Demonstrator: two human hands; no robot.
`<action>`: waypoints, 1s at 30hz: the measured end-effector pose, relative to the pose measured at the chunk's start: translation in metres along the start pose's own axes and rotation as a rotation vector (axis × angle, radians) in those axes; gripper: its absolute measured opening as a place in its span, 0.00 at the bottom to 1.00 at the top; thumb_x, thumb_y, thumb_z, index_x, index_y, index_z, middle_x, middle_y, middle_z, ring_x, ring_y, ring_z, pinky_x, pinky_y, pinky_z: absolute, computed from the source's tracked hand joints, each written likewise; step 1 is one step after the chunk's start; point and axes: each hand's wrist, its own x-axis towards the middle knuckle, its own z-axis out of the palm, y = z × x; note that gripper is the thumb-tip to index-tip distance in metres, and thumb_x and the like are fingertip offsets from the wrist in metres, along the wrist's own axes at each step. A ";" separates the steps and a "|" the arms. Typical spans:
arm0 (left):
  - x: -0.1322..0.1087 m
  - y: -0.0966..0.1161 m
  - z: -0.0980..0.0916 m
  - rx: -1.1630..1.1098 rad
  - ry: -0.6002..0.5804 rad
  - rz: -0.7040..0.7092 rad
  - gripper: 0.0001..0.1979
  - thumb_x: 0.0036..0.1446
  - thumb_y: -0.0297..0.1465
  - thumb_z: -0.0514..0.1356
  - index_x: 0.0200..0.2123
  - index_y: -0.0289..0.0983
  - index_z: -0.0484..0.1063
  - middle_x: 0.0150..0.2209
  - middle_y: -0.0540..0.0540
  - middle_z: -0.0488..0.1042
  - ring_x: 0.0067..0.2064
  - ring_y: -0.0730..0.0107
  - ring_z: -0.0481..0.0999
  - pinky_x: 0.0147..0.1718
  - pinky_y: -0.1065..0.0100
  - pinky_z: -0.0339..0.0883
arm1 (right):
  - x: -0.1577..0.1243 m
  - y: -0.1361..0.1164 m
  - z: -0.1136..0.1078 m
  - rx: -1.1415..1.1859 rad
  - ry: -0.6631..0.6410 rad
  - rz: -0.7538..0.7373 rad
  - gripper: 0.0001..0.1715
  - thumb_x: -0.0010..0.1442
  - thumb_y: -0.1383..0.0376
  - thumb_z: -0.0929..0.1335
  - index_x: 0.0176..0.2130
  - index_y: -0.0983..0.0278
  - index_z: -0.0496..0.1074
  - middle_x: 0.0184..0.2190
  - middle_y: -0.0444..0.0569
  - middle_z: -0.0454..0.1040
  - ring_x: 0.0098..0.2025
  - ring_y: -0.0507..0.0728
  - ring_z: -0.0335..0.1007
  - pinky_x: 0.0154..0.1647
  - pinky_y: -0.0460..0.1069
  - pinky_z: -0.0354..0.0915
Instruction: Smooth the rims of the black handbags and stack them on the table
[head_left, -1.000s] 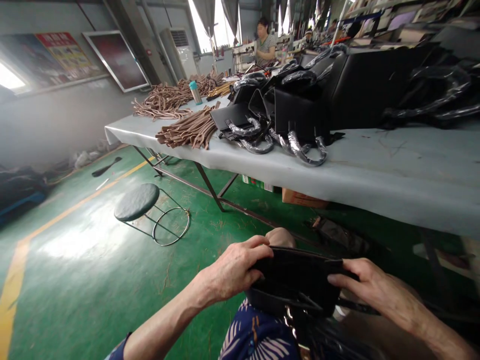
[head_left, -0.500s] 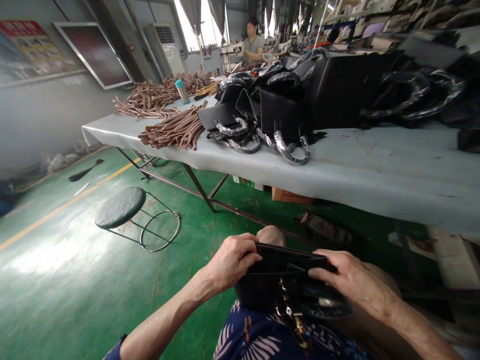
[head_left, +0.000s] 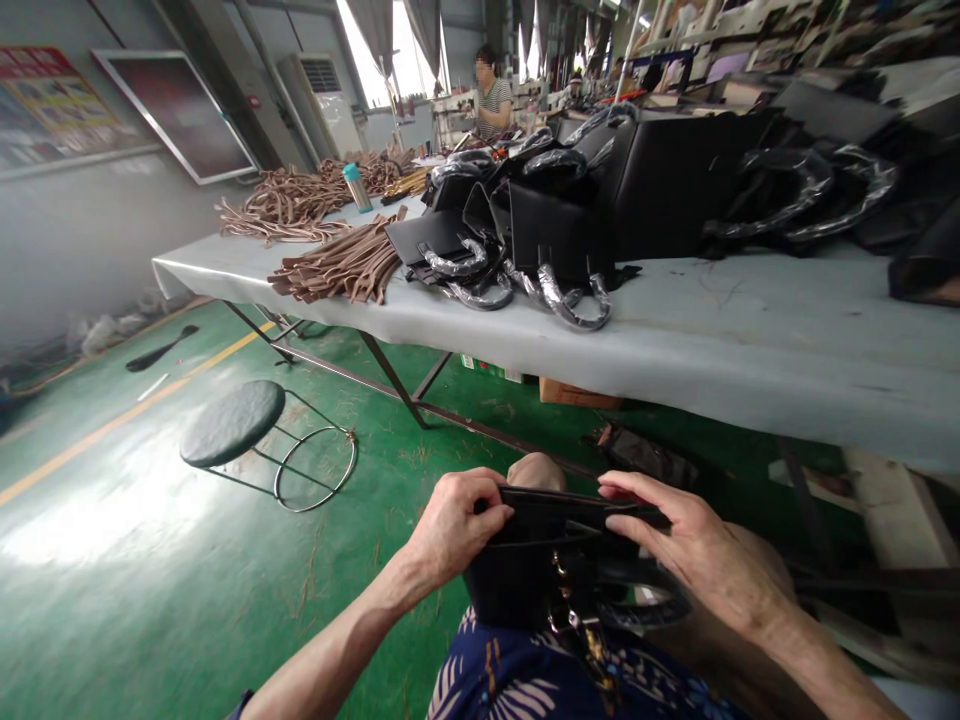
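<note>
A black handbag (head_left: 510, 585) rests on my lap, its top facing up toward me. At the left end of its top edge, my left hand (head_left: 461, 525) pinches the rim between thumb and fingers. My right hand (head_left: 686, 545) is at the right end, thumb on the near side and fingers over the far side, with the rim between them. Gold-coloured metal hardware (head_left: 562, 610) hangs down the bag's near side. Beside it curves a plastic-wrapped handle (head_left: 649, 610), partly under my right hand. The inside of the bag is too dark to make out.
A long covered table (head_left: 712, 340) stands ahead, bearing black handbags (head_left: 559, 225) with wrapped handles, bundled brown straps (head_left: 341, 262) and a teal-topped bottle (head_left: 357, 188). A round stool (head_left: 234, 422) is on the green floor at left. Another person (head_left: 493, 105) sits in the background.
My right hand has slid inward along the bag's rim, its thumb and fingers now spread a little wider. My left hand keeps its hold. The whole view has shifted slightly.
</note>
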 end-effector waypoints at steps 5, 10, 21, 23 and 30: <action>0.001 0.002 0.001 -0.002 -0.013 0.034 0.09 0.48 0.26 0.56 0.18 0.34 0.63 0.31 0.51 0.72 0.32 0.75 0.68 0.32 0.75 0.59 | 0.001 0.006 0.008 -0.028 0.030 -0.175 0.15 0.55 0.57 0.65 0.40 0.59 0.73 0.41 0.46 0.75 0.43 0.57 0.71 0.46 0.49 0.68; 0.001 0.002 0.001 0.014 -0.002 0.044 0.09 0.49 0.26 0.57 0.18 0.34 0.63 0.30 0.51 0.72 0.31 0.75 0.68 0.32 0.75 0.59 | 0.001 0.009 0.017 -0.076 0.044 -0.220 0.16 0.58 0.59 0.62 0.45 0.61 0.70 0.46 0.49 0.72 0.47 0.57 0.68 0.52 0.52 0.63; -0.001 0.007 0.001 0.026 -0.092 0.058 0.07 0.47 0.25 0.57 0.19 0.34 0.66 0.35 0.51 0.72 0.32 0.76 0.68 0.31 0.75 0.60 | 0.013 -0.031 0.016 -0.281 -0.218 -0.354 0.18 0.55 0.61 0.64 0.47 0.54 0.71 0.59 0.46 0.59 0.59 0.61 0.52 0.58 0.61 0.53; -0.002 0.006 0.001 0.031 -0.092 0.059 0.07 0.47 0.25 0.57 0.19 0.34 0.66 0.36 0.51 0.71 0.32 0.76 0.68 0.31 0.75 0.60 | 0.013 -0.029 0.016 -0.306 -0.246 -0.347 0.24 0.52 0.53 0.66 0.49 0.55 0.69 0.60 0.48 0.56 0.60 0.65 0.50 0.58 0.63 0.51; -0.003 0.009 -0.001 0.026 -0.148 0.127 0.07 0.48 0.26 0.58 0.20 0.34 0.68 0.40 0.50 0.71 0.35 0.75 0.69 0.34 0.75 0.60 | 0.017 -0.029 0.019 -0.288 -0.402 -0.298 0.35 0.39 0.45 0.70 0.46 0.54 0.71 0.60 0.50 0.56 0.59 0.70 0.49 0.56 0.65 0.50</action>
